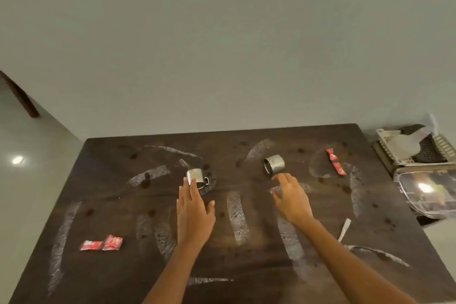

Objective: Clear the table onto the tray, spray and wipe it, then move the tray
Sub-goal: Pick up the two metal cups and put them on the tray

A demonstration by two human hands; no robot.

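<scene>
Two small steel cups lie tipped on the dark wooden table (123, 279), which is smeared with white powder and dark spots. My left hand (195, 212) reaches with straight fingers that touch the left cup (196, 177). My right hand (291, 198) is spread just below the right cup (274, 164), fingertips at its rim, holding nothing. Red wrappers (101, 244) lie at the near left. Another red wrapper (335, 161) lies at the far right. A pale utensil handle (344, 229) rests right of my right forearm. A clear tray (427, 192) sits off the table's right edge.
A white plastic basket (404, 148) with dark cloth and paper stands behind the tray at the right. The wall rises right behind the table's far edge. Glossy floor shows at the left.
</scene>
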